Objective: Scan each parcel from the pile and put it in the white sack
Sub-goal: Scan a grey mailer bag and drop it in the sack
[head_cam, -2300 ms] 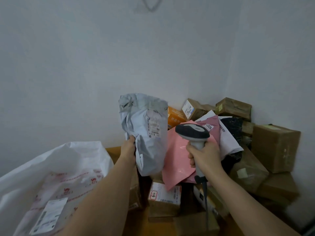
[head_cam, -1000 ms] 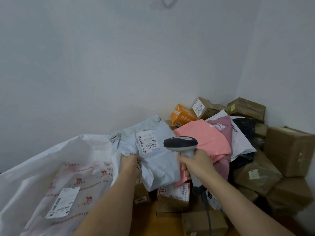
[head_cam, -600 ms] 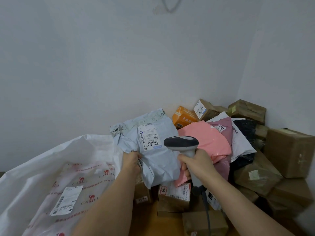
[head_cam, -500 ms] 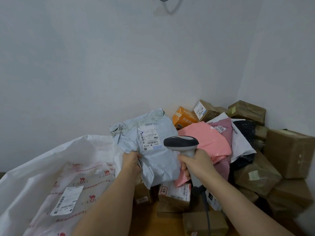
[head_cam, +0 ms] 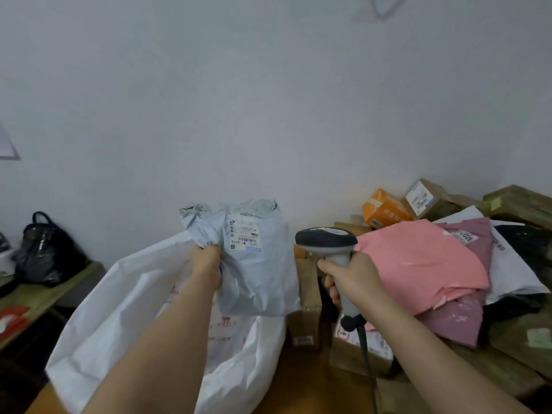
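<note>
My left hand (head_cam: pixel 207 262) grips the left edge of a crumpled grey poly-mailer parcel (head_cam: pixel 257 270), its white label facing me. The parcel hangs over the open mouth of the white sack (head_cam: pixel 119 297), at the sack's right side. My right hand (head_cam: pixel 351 279) holds a grey handheld barcode scanner (head_cam: pixel 327 239) by its handle, head pointing left toward the parcel, cable hanging down. The parcel pile (head_cam: pixel 418 264) fills the right corner, with a pink mailer on top.
Cardboard boxes (head_cam: pixel 307 297) stand between the sack and the pile; an orange box (head_cam: pixel 385 209) leans on the back wall. A black bag (head_cam: pixel 44 252) sits on a low bench (head_cam: pixel 44 291) at the left. White walls close in behind and at the right.
My left hand has carried the grey parcel leftward from in front of the pile to over the sack's mouth. The view has turned left. The scanner hand has stayed about level.
</note>
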